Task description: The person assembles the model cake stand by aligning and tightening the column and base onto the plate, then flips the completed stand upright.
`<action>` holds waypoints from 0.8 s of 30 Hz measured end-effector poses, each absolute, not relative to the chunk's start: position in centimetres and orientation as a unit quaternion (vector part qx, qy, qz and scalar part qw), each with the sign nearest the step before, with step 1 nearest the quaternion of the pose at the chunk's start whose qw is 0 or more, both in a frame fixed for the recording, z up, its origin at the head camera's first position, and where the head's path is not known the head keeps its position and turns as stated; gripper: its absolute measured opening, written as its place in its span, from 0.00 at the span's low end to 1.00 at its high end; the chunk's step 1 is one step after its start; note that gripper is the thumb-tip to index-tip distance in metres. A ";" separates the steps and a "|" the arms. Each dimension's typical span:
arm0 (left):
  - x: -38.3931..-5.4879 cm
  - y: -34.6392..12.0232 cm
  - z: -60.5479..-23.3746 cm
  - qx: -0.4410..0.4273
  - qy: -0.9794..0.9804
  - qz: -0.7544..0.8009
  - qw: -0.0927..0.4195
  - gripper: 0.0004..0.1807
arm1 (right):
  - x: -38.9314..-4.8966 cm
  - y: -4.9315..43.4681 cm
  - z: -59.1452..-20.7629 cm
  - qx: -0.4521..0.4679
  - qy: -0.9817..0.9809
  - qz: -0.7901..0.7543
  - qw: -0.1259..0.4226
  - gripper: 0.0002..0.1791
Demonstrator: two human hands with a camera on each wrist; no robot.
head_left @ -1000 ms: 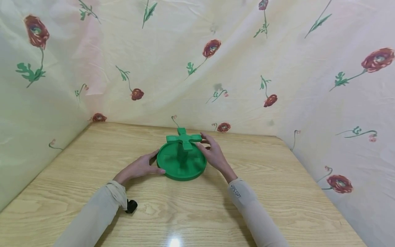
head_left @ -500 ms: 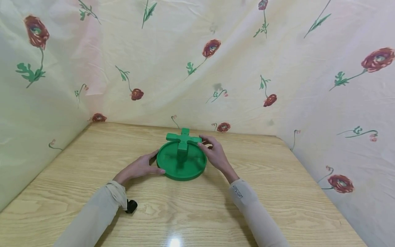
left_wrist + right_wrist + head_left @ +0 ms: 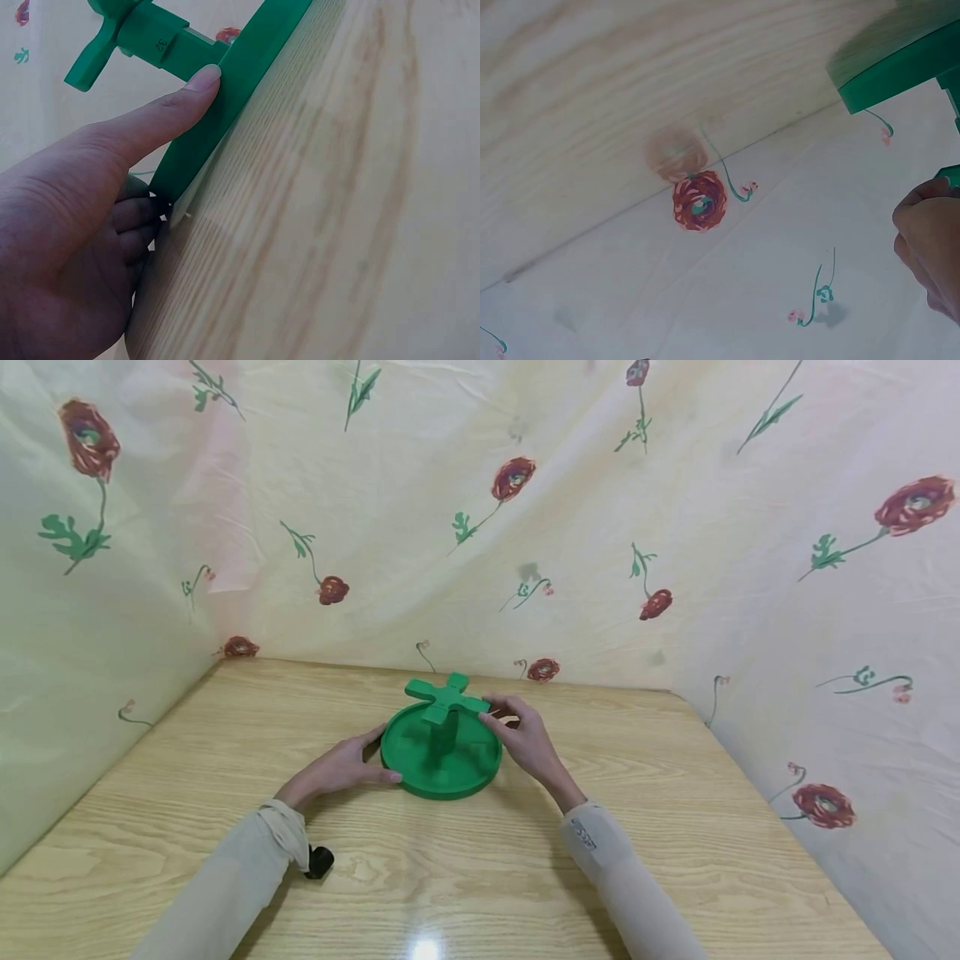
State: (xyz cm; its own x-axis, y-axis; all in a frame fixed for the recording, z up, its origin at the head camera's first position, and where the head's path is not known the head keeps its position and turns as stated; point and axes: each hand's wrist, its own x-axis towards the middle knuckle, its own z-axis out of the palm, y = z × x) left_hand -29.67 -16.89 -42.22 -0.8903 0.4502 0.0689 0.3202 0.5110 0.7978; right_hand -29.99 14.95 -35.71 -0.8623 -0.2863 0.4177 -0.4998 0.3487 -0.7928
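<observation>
A round green tray with a raised rim rests on the wooden table. From its middle rises a green post, topped by a four-armed green cross. On the left, my left hand holds the tray's rim, thumb on the near side and fingers behind, as the left wrist view shows too. My right hand pinches the cross's right arm between thumb and fingers. In the right wrist view only the tray's edge, part of that hand and a bit of the cross show.
A small black object sits by the left sleeve on the wooden table. Flower-patterned cloth hangs behind the table and along both sides.
The cross has turned clockwise, seen from above, its right arm coming nearer. My right hand has shifted slightly toward me with it. The left hand and tray have stayed put.
</observation>
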 end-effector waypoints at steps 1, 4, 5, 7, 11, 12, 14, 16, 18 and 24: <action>-29.7 -16.9 -42.2 0.221 0.867 0.441 0.074 0.60 | -30.2 15.0 -36.1 0.241 -0.814 0.518 0.106 0.19; -29.6 -16.9 -42.2 0.220 0.867 0.440 0.076 0.60 | -30.9 15.3 -37.0 0.242 -0.812 0.520 0.112 0.19; -29.6 -16.9 -42.2 0.219 0.867 0.441 0.077 0.60 | -30.9 15.3 -37.1 0.242 -0.811 0.521 0.114 0.19; -29.6 -16.9 -42.2 0.217 0.867 0.442 0.079 0.60 | -30.9 15.3 -37.3 0.240 -0.809 0.523 0.117 0.19; -29.6 -16.9 -42.2 0.217 0.866 0.443 0.080 0.60 | -30.5 15.1 -37.3 0.238 -0.807 0.525 0.127 0.18; -29.6 -16.9 -42.1 0.217 0.866 0.443 0.080 0.60 | -30.4 15.1 -37.4 0.237 -0.807 0.525 0.129 0.18; -29.6 -16.9 -42.1 0.220 0.866 0.443 0.078 0.60 | -30.2 14.9 -37.4 0.234 -0.809 0.523 0.134 0.17; -29.6 -16.9 -42.2 0.222 0.865 0.443 0.076 0.59 | -30.1 14.8 -37.5 0.233 -0.809 0.522 0.137 0.17; -29.6 -16.9 -42.2 0.225 0.864 0.444 0.076 0.59 | -29.9 14.6 -37.6 0.230 -0.809 0.522 0.140 0.17; -29.6 -16.9 -42.2 0.228 0.863 0.444 0.075 0.59 | -29.4 14.3 -37.5 0.227 -0.811 0.520 0.145 0.16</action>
